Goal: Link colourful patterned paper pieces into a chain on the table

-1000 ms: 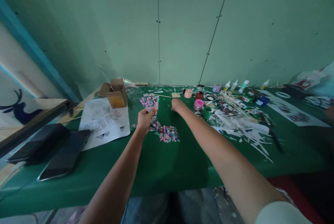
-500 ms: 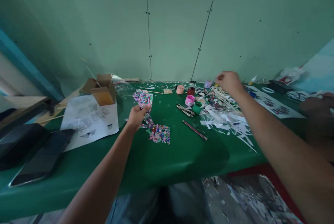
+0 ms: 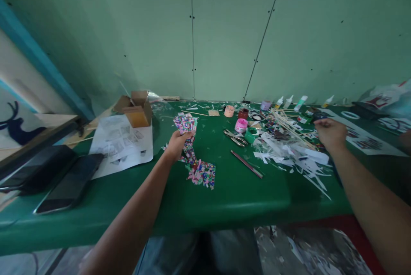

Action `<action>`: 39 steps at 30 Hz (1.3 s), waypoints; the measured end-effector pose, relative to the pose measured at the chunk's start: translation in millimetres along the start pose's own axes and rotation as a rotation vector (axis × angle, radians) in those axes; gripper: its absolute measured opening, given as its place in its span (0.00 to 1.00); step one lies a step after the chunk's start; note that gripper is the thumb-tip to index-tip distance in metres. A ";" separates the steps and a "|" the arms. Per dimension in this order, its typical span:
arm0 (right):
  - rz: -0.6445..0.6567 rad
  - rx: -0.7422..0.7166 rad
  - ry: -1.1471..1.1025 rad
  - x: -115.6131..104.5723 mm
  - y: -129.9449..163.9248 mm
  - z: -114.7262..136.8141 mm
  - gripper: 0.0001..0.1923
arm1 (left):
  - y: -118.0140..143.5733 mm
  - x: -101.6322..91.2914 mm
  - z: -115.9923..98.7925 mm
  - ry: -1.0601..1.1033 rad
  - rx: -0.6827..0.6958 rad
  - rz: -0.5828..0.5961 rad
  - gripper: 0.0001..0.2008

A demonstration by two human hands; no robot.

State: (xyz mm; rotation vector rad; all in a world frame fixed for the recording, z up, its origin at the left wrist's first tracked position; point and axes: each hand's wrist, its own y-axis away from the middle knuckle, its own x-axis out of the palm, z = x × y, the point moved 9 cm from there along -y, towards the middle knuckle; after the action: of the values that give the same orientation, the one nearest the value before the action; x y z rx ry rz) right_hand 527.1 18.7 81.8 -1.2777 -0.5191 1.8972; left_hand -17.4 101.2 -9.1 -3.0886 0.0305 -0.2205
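My left hand (image 3: 177, 145) is closed on a speckled multicoloured piece (image 3: 186, 123), pinched between thumb and fingers and raised over the table. Beneath and beside that hand lies another speckled piece (image 3: 205, 173) in pink, blue and green; whether the two are joined, I cannot tell. My right hand (image 3: 332, 134) hovers at the right, beyond the heap of white paper strips (image 3: 289, 151). Its fingers are drawn together, and what they hold, if anything, is too small to make out. Near its fingertips is a dark blue item (image 3: 319, 115), partly hidden.
Pliers (image 3: 236, 138), a pencil-like stick (image 3: 246, 164) and paint jars, pink (image 3: 241, 125) and green (image 3: 251, 135), stand mid-table. Thin wooden sticks (image 3: 290, 125) and glue bottles (image 3: 301, 102) lie behind. Leftward are a cardboard box (image 3: 138, 114), a printed sheet (image 3: 128, 155) and a phone (image 3: 69, 185).
My right hand has moved rightward from above the sticks near the purple jar to beside the printed strip. My left hand keeps its grip on the speckled piece. The view has turned slightly.
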 end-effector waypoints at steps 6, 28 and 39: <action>0.461 -0.125 -0.253 40.8 61.4 164.9 0.09 | 1.3 8.5 -2.2 -0.049 0.018 0.083 0.19; 0.447 0.521 -1.322 174.6 127.4 279.7 0.20 | -7.4 -55.2 -6.9 -0.301 0.020 -0.373 0.19; 0.297 0.669 -1.678 168.9 118.1 270.9 0.20 | 4.1 -0.9 3.1 -0.210 -0.098 0.246 0.36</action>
State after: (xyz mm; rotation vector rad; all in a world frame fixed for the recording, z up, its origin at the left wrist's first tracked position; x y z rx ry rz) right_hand 204.4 101.2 11.9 0.9310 -0.3632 2.6861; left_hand -17.9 97.2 -12.4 -3.1443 0.4222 0.1176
